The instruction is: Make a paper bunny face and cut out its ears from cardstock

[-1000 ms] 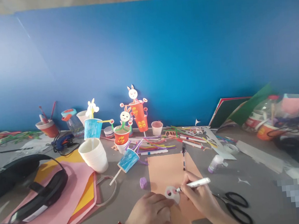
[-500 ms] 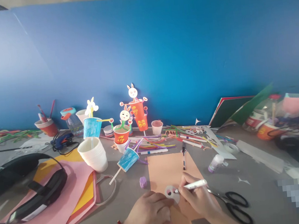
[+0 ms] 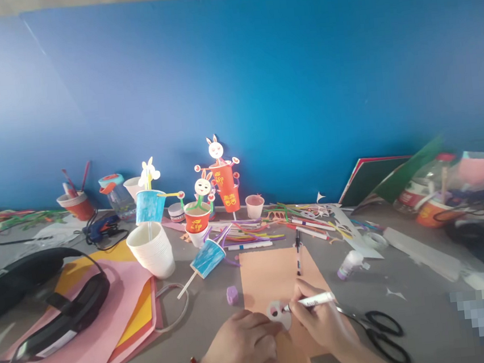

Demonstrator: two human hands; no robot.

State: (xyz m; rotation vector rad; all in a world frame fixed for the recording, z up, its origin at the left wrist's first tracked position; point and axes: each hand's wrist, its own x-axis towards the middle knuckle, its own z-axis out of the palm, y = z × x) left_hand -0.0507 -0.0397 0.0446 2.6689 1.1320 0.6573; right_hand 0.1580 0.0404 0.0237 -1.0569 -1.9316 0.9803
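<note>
My right hand (image 3: 319,319) is closed around a white marker pen (image 3: 315,300), its dark tip on a small white paper disc (image 3: 286,320). The disc bears two dark spots like eyes and lies on an orange sheet of paper (image 3: 272,275). My left hand (image 3: 244,341), with curled fingers, holds the disc's left edge down; a red bead bracelet circles the wrist. Black-handled scissors (image 3: 385,336) rest right of my right hand, blades partly hidden. A black pen (image 3: 298,256) lies on the sheet, and a small purple object (image 3: 232,295) sits left of it.
Rabbit-headed cup figures (image 3: 225,186) stand at the back, near a stack of white cups (image 3: 151,253) and a blue cup on a stick (image 3: 206,259). Headphones (image 3: 68,329) lie on coloured paper at left. A glue stick (image 3: 350,264) and paper scraps are at right.
Both hands stay in nearly the same place. The marker's tip has barely shifted on the disc, and the view has moved very slightly.
</note>
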